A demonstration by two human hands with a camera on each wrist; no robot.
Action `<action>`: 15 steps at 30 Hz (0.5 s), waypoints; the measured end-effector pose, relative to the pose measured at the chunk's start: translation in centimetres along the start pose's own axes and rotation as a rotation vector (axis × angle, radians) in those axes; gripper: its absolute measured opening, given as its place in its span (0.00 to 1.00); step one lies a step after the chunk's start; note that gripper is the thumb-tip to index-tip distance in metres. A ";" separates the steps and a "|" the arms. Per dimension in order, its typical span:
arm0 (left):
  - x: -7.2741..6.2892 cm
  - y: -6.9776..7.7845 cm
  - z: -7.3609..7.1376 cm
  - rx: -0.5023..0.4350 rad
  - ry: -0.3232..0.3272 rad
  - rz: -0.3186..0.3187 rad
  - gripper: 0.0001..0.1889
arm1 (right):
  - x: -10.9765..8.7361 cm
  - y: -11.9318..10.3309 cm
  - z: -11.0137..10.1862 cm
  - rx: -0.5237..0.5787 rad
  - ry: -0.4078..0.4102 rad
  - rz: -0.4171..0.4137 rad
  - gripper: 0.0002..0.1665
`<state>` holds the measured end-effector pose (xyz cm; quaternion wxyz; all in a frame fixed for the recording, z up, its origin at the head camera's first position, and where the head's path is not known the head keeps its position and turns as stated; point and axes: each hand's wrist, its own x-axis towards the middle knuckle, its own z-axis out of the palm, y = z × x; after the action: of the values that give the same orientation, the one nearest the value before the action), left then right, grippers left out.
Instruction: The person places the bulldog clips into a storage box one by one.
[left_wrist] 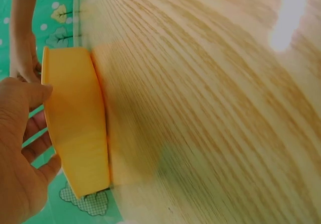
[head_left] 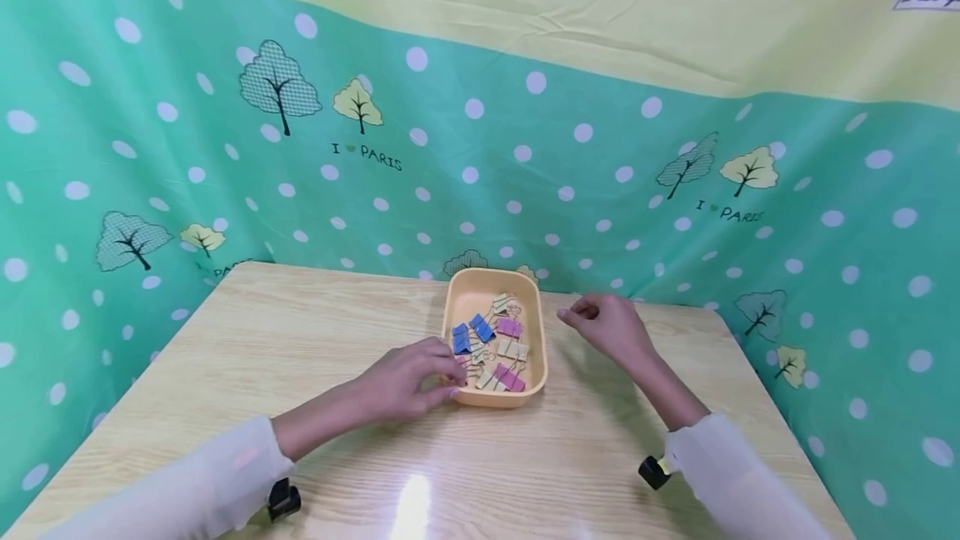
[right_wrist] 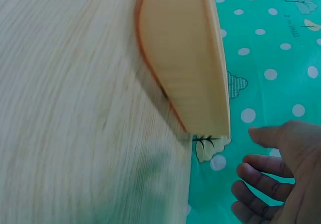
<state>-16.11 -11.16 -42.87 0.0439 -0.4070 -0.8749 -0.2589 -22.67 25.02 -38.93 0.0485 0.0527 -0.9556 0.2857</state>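
Observation:
A light orange plastic tray (head_left: 542, 348) stands on the table with several binder clips in it. Blue binder clips (head_left: 482, 328) lie toward its left side, pink binder clips (head_left: 510, 377) toward the right and front, and cream binder clips (head_left: 513, 349) among them. My left hand (head_left: 408, 377) is at the tray's front left corner, its loosely bent fingers over the rim; in the left wrist view its fingers (left_wrist: 41, 94) are spread at the rim with nothing seen between them. To the right of the tray hovers my right hand (head_left: 607, 327), fingers loosely curled, apart from the tray and holding nothing.
The wood-grain table (head_left: 300, 340) ends at a green polka-dot curtain (head_left: 450, 165) behind the tray and at both sides. Each wrist carries a small black device (head_left: 655, 473). A light glare (head_left: 411, 507) falls on the table's front part.

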 end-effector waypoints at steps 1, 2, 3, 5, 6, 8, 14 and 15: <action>0.0 0.0 0.0 -0.002 0.002 -0.001 0.07 | -0.2 0.1 -0.2 -0.010 0.003 -0.003 0.20; 0.0 0.0 -0.1 0.000 0.002 -0.002 0.06 | -0.4 0.2 -0.3 -0.017 0.009 -0.003 0.20; 0.0 -0.1 -0.1 0.001 0.002 -0.005 0.06 | -0.5 0.3 -0.4 -0.018 0.013 -0.004 0.21; -0.1 -0.1 -0.2 0.005 0.003 -0.015 0.06 | -0.7 0.6 -0.5 -0.011 0.017 -0.010 0.21; -0.1 -0.2 -0.2 0.005 0.003 -0.020 0.06 | -0.8 0.7 -0.6 -0.008 0.018 -0.013 0.21; -0.3 -0.3 -0.2 0.007 -0.001 -0.030 0.06 | -1.0 1.0 -0.6 -0.010 0.023 -0.010 0.21; -0.8 -0.5 0.0 0.016 0.003 -0.032 0.06 | -1.7 1.7 -0.5 -0.028 0.017 0.014 0.21; -0.8 -0.5 0.1 0.018 0.008 -0.029 0.06 | -1.8 1.7 -0.6 -0.030 0.014 0.016 0.21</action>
<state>-15.97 -11.98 -43.38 0.0474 -0.3927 -0.8829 -0.2532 -21.04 26.89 -39.62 0.0538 0.0423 -0.9599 0.2719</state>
